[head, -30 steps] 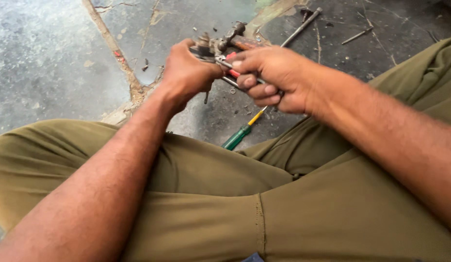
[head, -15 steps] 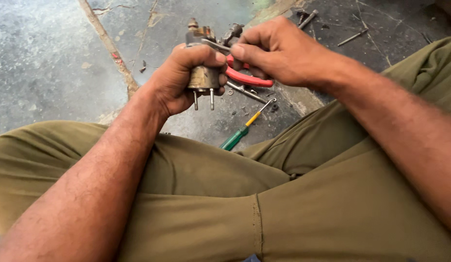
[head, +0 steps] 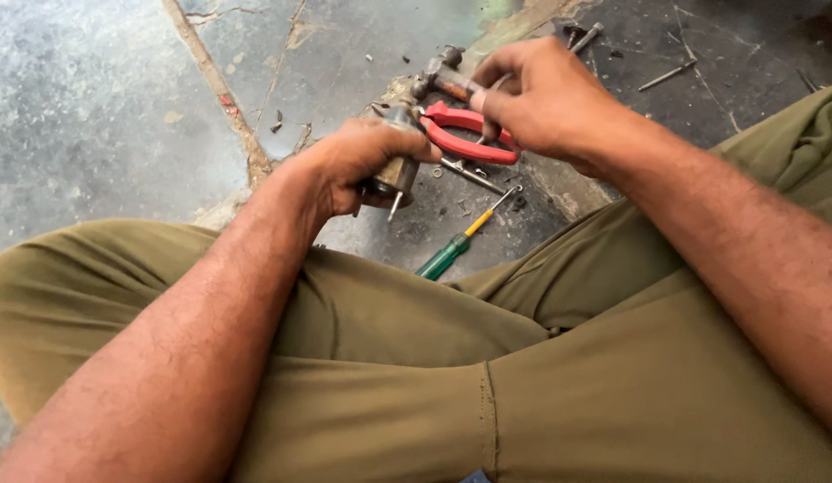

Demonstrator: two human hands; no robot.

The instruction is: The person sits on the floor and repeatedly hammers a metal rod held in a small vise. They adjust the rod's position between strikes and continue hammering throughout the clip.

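Note:
My left hand [head: 358,165] is wrapped around a small grimy metal cylinder [head: 396,175] with a thin stud sticking out of its lower end. My right hand [head: 546,103] grips red-handled pliers [head: 470,136], their jaws pointing at the top of the cylinder. Both hands hover above the floor in front of my knees. My fingers hide most of the cylinder.
A green and yellow screwdriver [head: 454,249] lies on the cracked concrete floor [head: 103,107] just past my olive trousers [head: 416,376]. A brown-handled tool [head: 443,79], loose bolts [head: 584,38], a thin rod [head: 668,75] and small metal scraps lie farther out.
The cylinder has turned in my left hand and come lower and nearer me. The red pliers handles, earlier tucked in my right hand, now show below it.

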